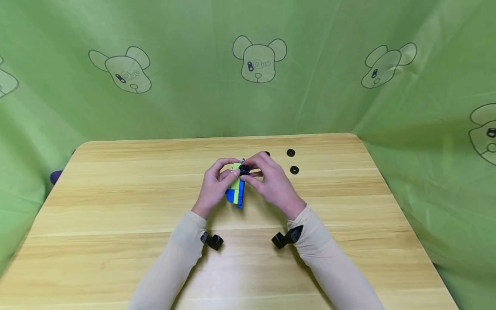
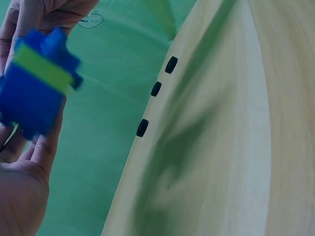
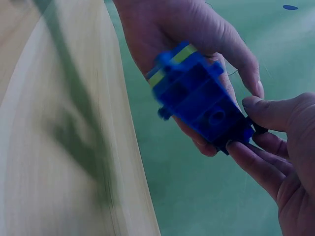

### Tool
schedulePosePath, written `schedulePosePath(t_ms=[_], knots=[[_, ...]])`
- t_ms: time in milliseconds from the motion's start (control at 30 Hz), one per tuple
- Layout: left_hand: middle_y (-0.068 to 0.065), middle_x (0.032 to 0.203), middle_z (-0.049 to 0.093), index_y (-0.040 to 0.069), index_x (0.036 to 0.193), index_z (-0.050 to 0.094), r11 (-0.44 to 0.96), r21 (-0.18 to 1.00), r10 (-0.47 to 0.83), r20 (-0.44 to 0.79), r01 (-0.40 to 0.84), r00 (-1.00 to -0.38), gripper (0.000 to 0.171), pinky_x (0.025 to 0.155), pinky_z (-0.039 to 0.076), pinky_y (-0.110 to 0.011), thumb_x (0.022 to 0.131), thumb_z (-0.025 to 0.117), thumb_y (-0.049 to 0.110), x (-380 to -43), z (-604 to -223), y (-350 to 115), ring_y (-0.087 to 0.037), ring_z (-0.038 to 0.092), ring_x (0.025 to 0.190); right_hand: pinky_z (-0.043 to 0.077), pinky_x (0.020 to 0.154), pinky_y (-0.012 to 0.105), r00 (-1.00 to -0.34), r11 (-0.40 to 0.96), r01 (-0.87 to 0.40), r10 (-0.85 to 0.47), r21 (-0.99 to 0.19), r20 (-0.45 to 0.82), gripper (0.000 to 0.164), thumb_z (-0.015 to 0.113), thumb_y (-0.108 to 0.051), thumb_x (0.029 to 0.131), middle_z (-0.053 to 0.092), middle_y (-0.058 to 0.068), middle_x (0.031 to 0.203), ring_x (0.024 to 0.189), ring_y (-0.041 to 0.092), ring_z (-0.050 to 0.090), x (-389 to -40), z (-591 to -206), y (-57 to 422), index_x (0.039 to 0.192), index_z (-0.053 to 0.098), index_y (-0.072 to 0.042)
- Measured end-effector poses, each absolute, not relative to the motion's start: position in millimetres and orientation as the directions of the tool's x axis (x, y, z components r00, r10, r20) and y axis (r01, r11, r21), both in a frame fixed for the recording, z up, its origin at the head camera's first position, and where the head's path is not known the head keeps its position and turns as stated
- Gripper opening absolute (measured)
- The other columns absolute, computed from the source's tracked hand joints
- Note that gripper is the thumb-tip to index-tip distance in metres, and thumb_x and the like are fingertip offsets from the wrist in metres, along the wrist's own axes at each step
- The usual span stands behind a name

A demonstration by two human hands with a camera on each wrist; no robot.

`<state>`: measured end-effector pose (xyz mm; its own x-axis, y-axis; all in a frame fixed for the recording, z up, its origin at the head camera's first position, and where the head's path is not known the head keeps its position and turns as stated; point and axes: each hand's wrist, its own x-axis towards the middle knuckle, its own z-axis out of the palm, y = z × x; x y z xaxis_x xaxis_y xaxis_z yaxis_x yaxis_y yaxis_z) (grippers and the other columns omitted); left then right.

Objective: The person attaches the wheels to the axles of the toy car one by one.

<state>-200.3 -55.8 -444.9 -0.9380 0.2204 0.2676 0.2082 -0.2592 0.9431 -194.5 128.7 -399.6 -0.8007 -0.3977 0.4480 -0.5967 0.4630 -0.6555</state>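
Note:
My left hand [image 1: 213, 183] grips a toy vehicle body [image 1: 236, 196] of blue and lime-green building blocks above the table. In the left wrist view, the blue body [image 2: 29, 103] is blurred and crossed by a lime stripe. My right hand [image 1: 275, 185] pinches a small black wheel [image 1: 244, 169] against the body's far right side. Seen from the right wrist, the blue hollow underside [image 3: 197, 93] faces the camera, with small pegs at its sides. The black wheel [image 3: 259, 129] shows there between right thumb and fingers, mostly hidden by them.
On the wooden table [image 1: 116, 206] beyond my right hand lie three black wheels: one [image 1: 291, 152] at the back, one [image 1: 294, 170] nearer, one [image 1: 268, 153] partly behind the hand. A green curtain [image 1: 186, 99] surrounds the table. A purple object [image 1: 56, 177] shows past the left edge.

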Motion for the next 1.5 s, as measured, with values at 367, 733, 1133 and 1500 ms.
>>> schedulePosePath(t_ms=[367,733,1133,1500], knots=[[-0.016,0.126,0.058,-0.006,0.123,0.056,-0.244,0.932,0.185,0.315,0.267,-0.931,0.028,0.077,0.057,-0.028,0.096,0.06,-0.002,-199.2,-443.6,-53.7,-0.023,0.065,0.091,0.053,0.084,0.019,-0.782,0.486,-0.623,-0.41,-0.613,0.47,0.031,0.076,-0.006,0.086,0.054,0.002,0.109,0.1,0.017,0.061,-194.3,-402.7,127.0,0.114,0.063,-0.002],[-0.022,0.131,0.053,-0.011,0.126,0.054,-0.244,0.934,0.171,0.307,0.262,-0.936,0.033,0.079,0.055,-0.024,0.094,0.058,-0.01,-199.2,-445.7,-53.4,-0.019,0.064,0.091,0.057,0.079,0.027,-0.851,0.402,-0.517,-0.333,-0.756,0.405,0.017,0.061,-0.011,0.098,0.058,0.002,0.107,0.098,0.016,0.06,-195.1,-407.1,128.7,0.113,0.065,-0.005],[-0.02,0.126,0.055,-0.008,0.12,0.06,-0.25,0.919,0.123,0.342,0.305,-0.931,0.029,0.077,0.055,-0.023,0.091,0.065,-0.007,-198.5,-447.5,-53.0,-0.023,0.062,0.09,0.057,0.082,0.025,-0.933,0.284,-0.332,-0.24,-0.899,0.269,0.015,0.07,-0.011,0.092,0.06,0.009,0.102,0.094,0.02,0.064,-196.7,-403.2,125.4,0.103,0.067,-0.001],[-0.022,0.127,0.053,-0.013,0.121,0.057,-0.236,0.931,0.115,0.311,0.278,-0.943,0.032,0.089,0.053,-0.034,0.089,0.063,-0.013,-194.9,-438.9,-53.1,-0.03,0.06,0.101,0.056,0.084,0.025,-0.943,0.275,-0.304,-0.226,-0.912,0.246,0.012,0.07,-0.009,0.092,0.061,0.005,0.101,0.096,0.019,0.063,-199.1,-403.5,124.2,0.101,0.07,-0.001]])
